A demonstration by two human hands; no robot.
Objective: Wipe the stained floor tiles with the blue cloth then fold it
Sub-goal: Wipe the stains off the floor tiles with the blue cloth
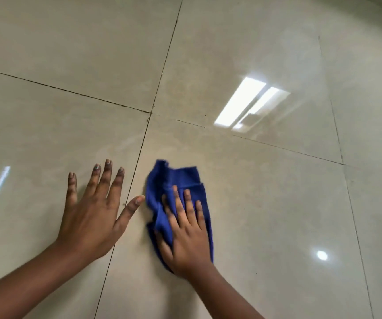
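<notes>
— Where the dark grout lines (139, 155) cross on the floor tiles (266, 192), what does the blue cloth (176, 180) look like?

— Deep blue, crumpled and bunched into loose folds rather than spread flat. It lies on the glossy beige tile just right of the near grout line, its far edge pushed up into a ridge. The edges look smeared with blur.

— Can you make out any stain?

— Only faint cloudy streaks on the tiles near the cloth and beyond it; they are hard to tell from the glare. Bright reflections of ceiling lights (249, 104) sit on the tile further off, and a small round one to the right.

— What is hidden?

— The near half of the cloth is under the right hand (190, 236), so its full outline is not visible. Both forearms are cut off by the bottom edge.

— How are the hands placed?

— The right hand lies palm down on top of the cloth, fingers (186, 203) fairly close together and pointing away, pressing it to the floor rather than gripping it. The left hand (89, 217) rests flat on the neighbouring tile, palm down, fingers spread wide, holding nothing. Its thumb reaches across the grout line, its tip just beside the cloth's left edge.
</notes>
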